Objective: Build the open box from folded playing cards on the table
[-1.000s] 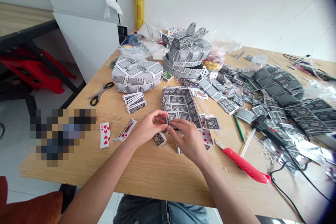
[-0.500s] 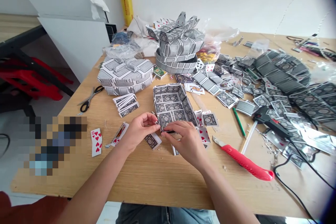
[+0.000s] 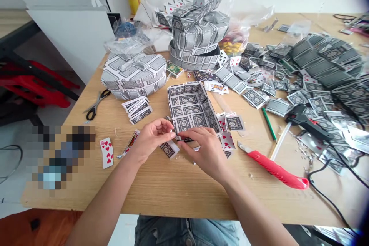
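Observation:
A shallow square tray made of folded playing cards [image 3: 190,107] lies on the wooden table [image 3: 178,192]. My left hand [image 3: 151,138] and my right hand [image 3: 206,152] meet at its near edge. Both pinch a small folded card piece [image 3: 181,137] against that edge. A loose folded card [image 3: 169,149] lies just under my left fingers, and face-up heart cards [image 3: 226,140] lie beside my right hand.
A red utility knife [image 3: 276,171] lies right of my hands, with a green pencil [image 3: 269,123] and a black glue gun [image 3: 308,123] beyond. Scissors [image 3: 96,103] lie at the left. Two larger card-built boxes [image 3: 134,75] [image 3: 197,42] and heaps of folded cards [image 3: 317,69] fill the back.
The view has tilted down and moved closer to the table. My hands stay at the tray's near edge, with the fingers shifting slightly on the folded piece.

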Available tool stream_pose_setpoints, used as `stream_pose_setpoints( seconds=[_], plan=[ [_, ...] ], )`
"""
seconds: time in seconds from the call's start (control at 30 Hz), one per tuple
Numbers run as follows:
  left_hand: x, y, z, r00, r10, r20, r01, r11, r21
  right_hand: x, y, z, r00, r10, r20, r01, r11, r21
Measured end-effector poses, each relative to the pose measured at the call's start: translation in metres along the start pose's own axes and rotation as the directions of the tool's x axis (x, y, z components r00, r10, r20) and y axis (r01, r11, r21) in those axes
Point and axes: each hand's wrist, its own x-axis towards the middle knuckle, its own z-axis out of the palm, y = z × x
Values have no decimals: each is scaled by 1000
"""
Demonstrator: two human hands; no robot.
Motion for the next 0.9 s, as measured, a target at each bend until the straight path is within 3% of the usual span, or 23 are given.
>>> stream_pose_setpoints(
  seconds=[0.17,0.37,0.6,0.9],
  plan=[
    [-2,6,-10,995,-43,92,34,995,98,-1,0,1,1000,2,-13,-2,1000,-1],
    [-2,8,-15,989,-93,115,71,980,184,0,0,-3,1000,2,-4,-2,999,42],
    [-2,9,-17,990,-111,84,95,980,176,-1,6,-7,999,-38,12,36,995,97],
    [0,-1,-10,996,-7,86,2,998,58,2,10,-7,998,-62,-1,62,997,51]
  ],
)
